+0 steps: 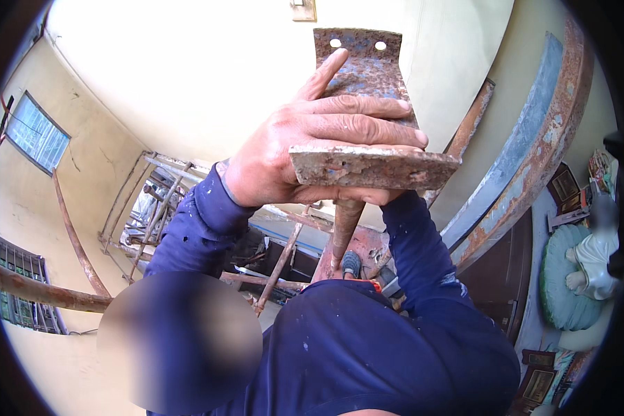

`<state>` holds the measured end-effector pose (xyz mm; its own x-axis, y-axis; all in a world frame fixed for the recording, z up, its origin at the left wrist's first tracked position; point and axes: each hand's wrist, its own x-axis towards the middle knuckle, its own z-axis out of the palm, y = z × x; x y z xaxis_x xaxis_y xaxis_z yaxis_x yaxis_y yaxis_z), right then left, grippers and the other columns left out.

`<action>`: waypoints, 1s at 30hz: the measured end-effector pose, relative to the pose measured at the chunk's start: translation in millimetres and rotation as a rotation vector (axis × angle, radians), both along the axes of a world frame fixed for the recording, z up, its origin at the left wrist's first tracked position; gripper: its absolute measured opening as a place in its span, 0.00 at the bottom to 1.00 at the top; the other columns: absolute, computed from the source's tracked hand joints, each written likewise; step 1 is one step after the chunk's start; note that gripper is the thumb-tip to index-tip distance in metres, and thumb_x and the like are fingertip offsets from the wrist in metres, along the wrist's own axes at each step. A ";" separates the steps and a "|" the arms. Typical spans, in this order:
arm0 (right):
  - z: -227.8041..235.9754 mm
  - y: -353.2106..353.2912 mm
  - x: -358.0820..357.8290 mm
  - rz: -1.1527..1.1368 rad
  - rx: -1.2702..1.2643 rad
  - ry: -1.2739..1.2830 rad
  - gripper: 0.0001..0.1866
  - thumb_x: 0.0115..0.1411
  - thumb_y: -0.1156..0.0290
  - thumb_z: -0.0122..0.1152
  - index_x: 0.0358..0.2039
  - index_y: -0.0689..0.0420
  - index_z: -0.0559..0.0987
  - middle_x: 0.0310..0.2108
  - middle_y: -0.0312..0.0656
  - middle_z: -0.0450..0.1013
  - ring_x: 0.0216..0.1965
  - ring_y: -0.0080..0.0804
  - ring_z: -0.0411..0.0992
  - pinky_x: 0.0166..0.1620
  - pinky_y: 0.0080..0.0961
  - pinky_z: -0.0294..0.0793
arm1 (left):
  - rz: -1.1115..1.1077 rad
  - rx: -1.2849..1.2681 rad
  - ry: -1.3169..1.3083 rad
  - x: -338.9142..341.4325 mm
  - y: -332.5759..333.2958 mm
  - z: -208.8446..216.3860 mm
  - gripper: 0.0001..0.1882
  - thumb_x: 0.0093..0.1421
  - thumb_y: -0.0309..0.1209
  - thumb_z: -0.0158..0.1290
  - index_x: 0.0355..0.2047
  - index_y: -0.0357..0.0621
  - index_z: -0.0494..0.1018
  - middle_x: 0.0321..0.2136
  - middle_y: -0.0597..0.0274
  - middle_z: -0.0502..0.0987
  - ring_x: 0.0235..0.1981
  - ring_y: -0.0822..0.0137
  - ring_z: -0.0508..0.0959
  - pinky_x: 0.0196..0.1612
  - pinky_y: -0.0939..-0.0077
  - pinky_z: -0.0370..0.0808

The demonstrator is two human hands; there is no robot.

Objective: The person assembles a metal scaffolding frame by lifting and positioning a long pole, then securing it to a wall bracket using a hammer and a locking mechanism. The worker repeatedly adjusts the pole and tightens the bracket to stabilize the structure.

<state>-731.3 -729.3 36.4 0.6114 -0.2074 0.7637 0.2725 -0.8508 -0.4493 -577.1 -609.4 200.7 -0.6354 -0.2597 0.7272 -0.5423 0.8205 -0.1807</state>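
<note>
A rusty steel U-head (376, 170), with two holes in its far flange and flecks of blue paint, stands upright in front of me on a rusty pipe stem (344, 229). My left hand (326, 135) lies between the flanges with its fingers stretched rightward and one digit pointing up along the far plate. The near flange covers part of that hand. Below the bracket, my right hand (367, 195) is mostly hidden. A strip of skin there crosses in front of the stem's top, and the hand appears wrapped round it.
Scaffold poles (55, 295) and a pole frame (159, 201) stand at the left by the wall. A long beam with peeling paint (527, 180) rises on the right. Beyond it are a white statue (596, 260) and a round green cushion (561, 277). A shoe (351, 262) shows below.
</note>
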 end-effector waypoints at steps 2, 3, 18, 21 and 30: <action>23.9 15.4 -13.5 -0.118 -0.086 0.056 0.27 0.62 0.68 0.70 0.59 0.56 0.70 0.52 0.42 0.74 0.53 0.30 0.74 0.55 0.30 0.76 | 0.001 0.079 -0.009 -5.5 8.7 6.9 0.22 0.56 0.47 0.67 0.51 0.64 0.81 0.54 0.72 0.81 0.60 0.59 0.76 0.73 0.38 0.43; 27.5 20.0 -13.3 -0.152 0.020 0.003 0.29 0.61 0.68 0.71 0.60 0.57 0.69 0.52 0.43 0.74 0.54 0.31 0.73 0.55 0.30 0.76 | -0.008 0.072 0.004 -1.8 1.2 3.7 0.23 0.56 0.47 0.66 0.52 0.64 0.81 0.54 0.72 0.81 0.60 0.59 0.76 0.73 0.38 0.43; 10.8 -5.0 9.1 0.709 0.817 -0.148 0.41 0.67 0.34 0.47 0.58 0.63 0.72 0.47 0.48 0.78 0.44 0.35 0.79 0.49 0.32 0.81 | 0.014 0.255 0.010 -6.6 -7.6 10.3 0.25 0.51 0.50 0.70 0.49 0.59 0.83 0.50 0.70 0.83 0.60 0.61 0.77 0.72 0.40 0.51; -2.7 7.1 16.9 0.133 0.568 -0.335 0.38 0.70 0.38 0.45 0.63 0.60 0.66 0.54 0.48 0.73 0.52 0.35 0.76 0.54 0.31 0.78 | 0.027 0.264 0.059 -11.3 -2.6 8.1 0.26 0.52 0.49 0.69 0.51 0.60 0.82 0.51 0.69 0.83 0.59 0.62 0.77 0.70 0.41 0.57; 6.1 61.2 18.8 -0.012 0.473 -0.330 0.51 0.57 0.56 0.74 0.70 0.63 0.53 0.62 0.51 0.62 0.59 0.42 0.69 0.61 0.41 0.68 | 0.010 0.115 0.196 -6.1 -0.3 -9.9 0.24 0.56 0.47 0.66 0.50 0.51 0.81 0.48 0.60 0.82 0.54 0.60 0.79 0.62 0.51 0.68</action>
<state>-712.5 -668.1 42.5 0.3517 -0.5780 0.7363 0.4548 -0.5820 -0.6741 -583.2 -609.7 190.8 -0.4823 -0.3534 0.8016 -0.5657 0.8243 0.0230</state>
